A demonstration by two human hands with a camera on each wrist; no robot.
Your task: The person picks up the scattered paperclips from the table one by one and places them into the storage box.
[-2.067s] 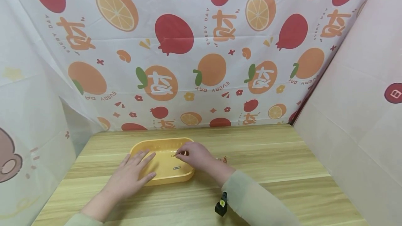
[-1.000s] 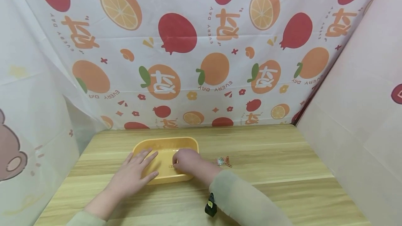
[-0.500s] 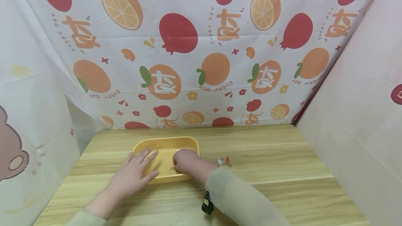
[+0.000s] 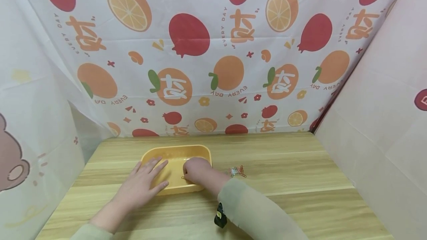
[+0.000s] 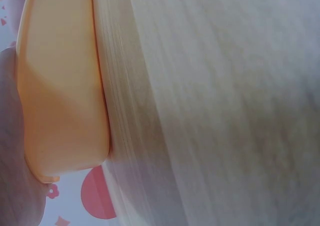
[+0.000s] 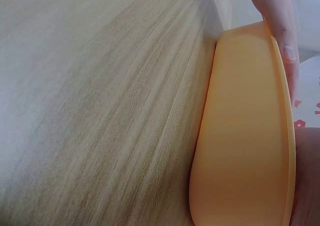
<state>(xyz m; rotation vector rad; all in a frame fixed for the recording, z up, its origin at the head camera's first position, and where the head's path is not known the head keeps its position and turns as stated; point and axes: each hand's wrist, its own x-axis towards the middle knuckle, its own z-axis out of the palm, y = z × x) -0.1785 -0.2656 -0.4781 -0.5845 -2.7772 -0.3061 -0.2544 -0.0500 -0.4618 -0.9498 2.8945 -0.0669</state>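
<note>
A yellow plastic tray (image 4: 180, 190) stands on the wooden table, its outer wall filling much of both wrist views. My left hand (image 4: 143, 184) lies over the tray's left end, fingers spread and straight, thumb across the near rim. Inside the tray, toward the near right, my right hand (image 4: 198, 169) is low over the floor with curled fingers. The end of a small paper clip (image 4: 182, 177) sticks out at its fingertips; the rest of the clip is hidden by the hand. In the right wrist view, my left thumb (image 6: 289, 53) hangs by the rim.
A small pile of paper clips (image 4: 237, 171), white, green and red, lies on the table (image 4: 283, 166) right of the tray. A fruit-patterned cloth (image 4: 230, 95) hangs behind the table. A black strap device (image 4: 220, 216) hangs at my right cuff.
My right hand has moved nearer within the tray, down to where a second paper clip lay, and covers that spot. Over the last half second it barely shifts. My left hand keeps its place.
</note>
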